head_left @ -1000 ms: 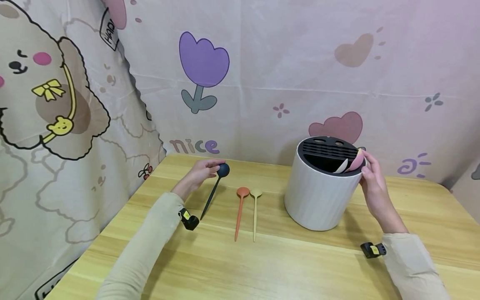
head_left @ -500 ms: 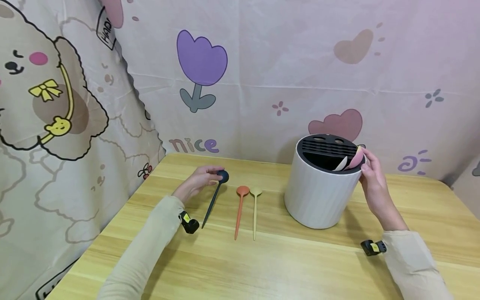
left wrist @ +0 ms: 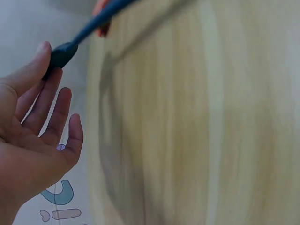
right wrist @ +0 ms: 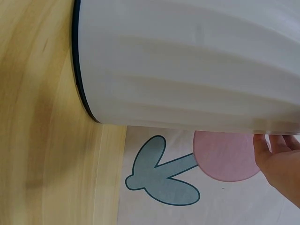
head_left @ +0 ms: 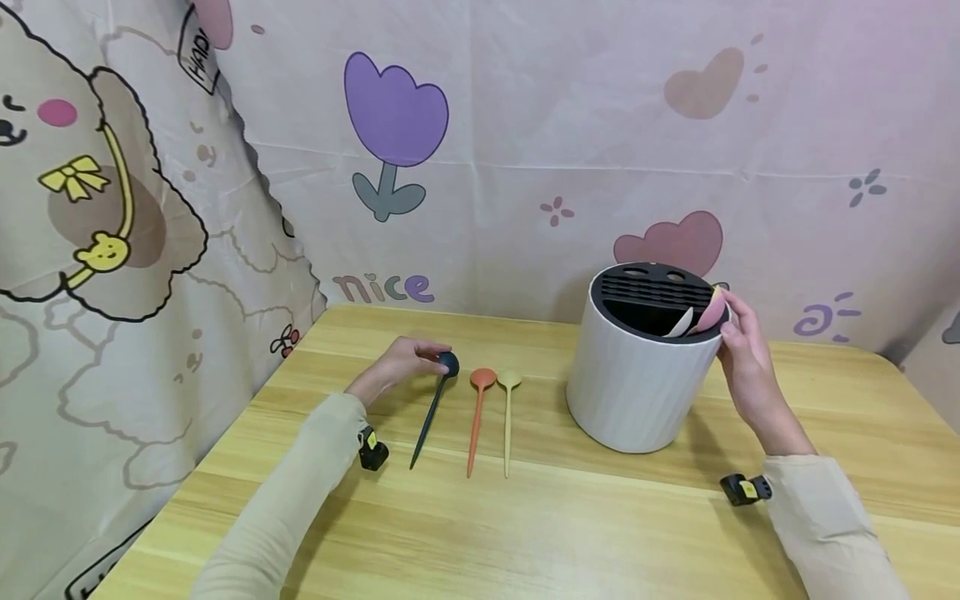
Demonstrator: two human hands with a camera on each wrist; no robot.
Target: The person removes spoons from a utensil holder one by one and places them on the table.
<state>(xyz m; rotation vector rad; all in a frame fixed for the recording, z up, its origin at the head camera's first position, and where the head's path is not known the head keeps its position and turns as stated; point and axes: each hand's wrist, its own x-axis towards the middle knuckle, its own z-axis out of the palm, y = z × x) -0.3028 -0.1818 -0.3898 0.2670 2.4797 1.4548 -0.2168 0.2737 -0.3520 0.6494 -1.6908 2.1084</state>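
Observation:
My left hand [head_left: 401,364] pinches a dark blue spoon [head_left: 426,425] by its round head, between thumb and fingertips. Its thin handle slopes down toward the front of the table. In the left wrist view the thumb and index finger meet on the spoon head [left wrist: 61,57], while the other fingers spread loosely. My right hand [head_left: 750,379] rests against the right side of a white ribbed utensil holder [head_left: 637,392], fingertips right at its black rim. A pink spoon head [head_left: 711,312] and a pale one [head_left: 681,322] stick out of the holder beside that hand.
An orange spoon [head_left: 476,417] and a pale yellow spoon [head_left: 507,417] lie side by side between the left hand and the holder. The holder's black top [head_left: 652,287] has slots, small holes and a wide opening. A printed cloth [head_left: 510,100] hangs behind the wooden table [head_left: 570,533].
The dark blue spoon has come down and slightly toward the front in my left hand, its handle tip moving nearer the front. The right hand stays at the holder.

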